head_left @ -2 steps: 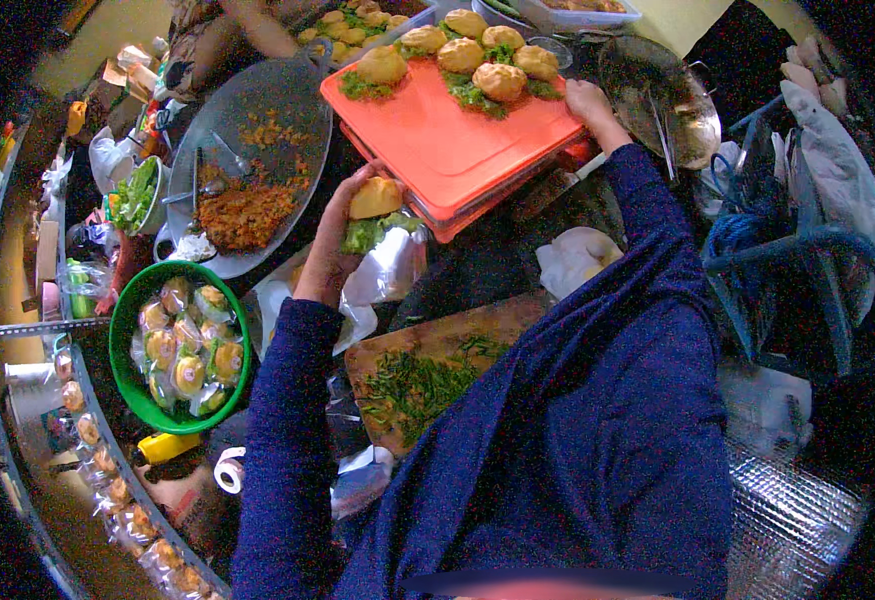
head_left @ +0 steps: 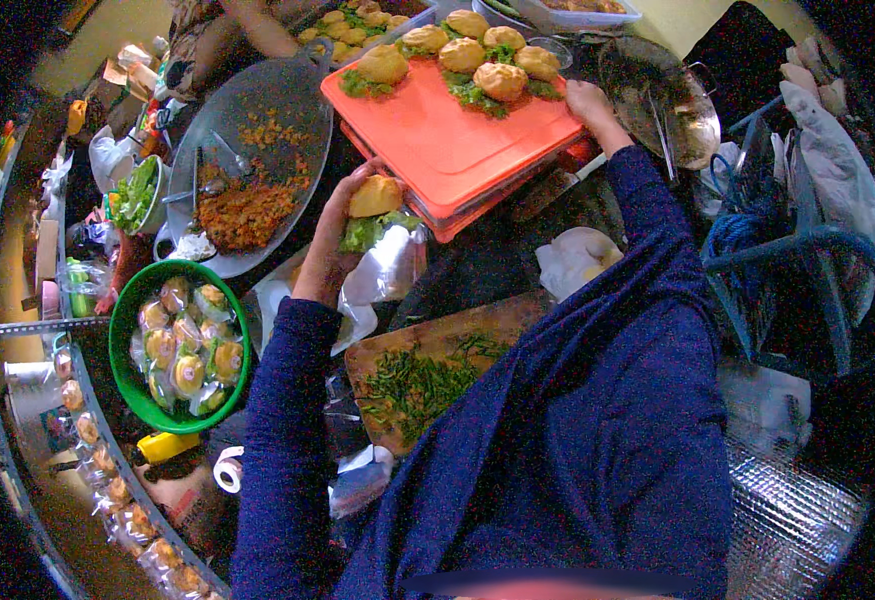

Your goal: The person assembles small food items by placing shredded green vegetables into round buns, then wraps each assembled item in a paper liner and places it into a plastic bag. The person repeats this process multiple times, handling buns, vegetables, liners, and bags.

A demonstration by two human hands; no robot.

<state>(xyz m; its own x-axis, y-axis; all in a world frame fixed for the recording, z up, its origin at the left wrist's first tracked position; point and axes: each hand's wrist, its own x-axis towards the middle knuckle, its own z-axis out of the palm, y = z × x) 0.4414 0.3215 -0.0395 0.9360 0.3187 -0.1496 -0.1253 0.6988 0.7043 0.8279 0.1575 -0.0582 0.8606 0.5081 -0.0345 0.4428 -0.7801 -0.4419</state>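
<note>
Out in front of me is a flat orange-lidded box point(head_left: 447, 150), held tilted. Several golden buns point(head_left: 500, 82) with green lettuce point(head_left: 475, 95) sit on the far part of its lid. My right hand point(head_left: 593, 110) grips its right side, fingers partly hidden beyond the edge. At the near left side, my left hand point(head_left: 340, 235) is closed on the box's edge, some fingers hidden beneath. Just beside that hand, below the box, is a single bun point(head_left: 375, 197) with lettuce in clear plastic wrap point(head_left: 387, 265).
At the left stand a large pan point(head_left: 297, 110) of brown-orange filling and a green basket point(head_left: 117, 370) of wrapped buns. A cutting board point(head_left: 357, 360) with chopped greens lies near my body. Round pan point(head_left: 697, 125) and blue-framed stand point(head_left: 797, 245) are at the right. Another person's arm point(head_left: 262, 25) shows far left.
</note>
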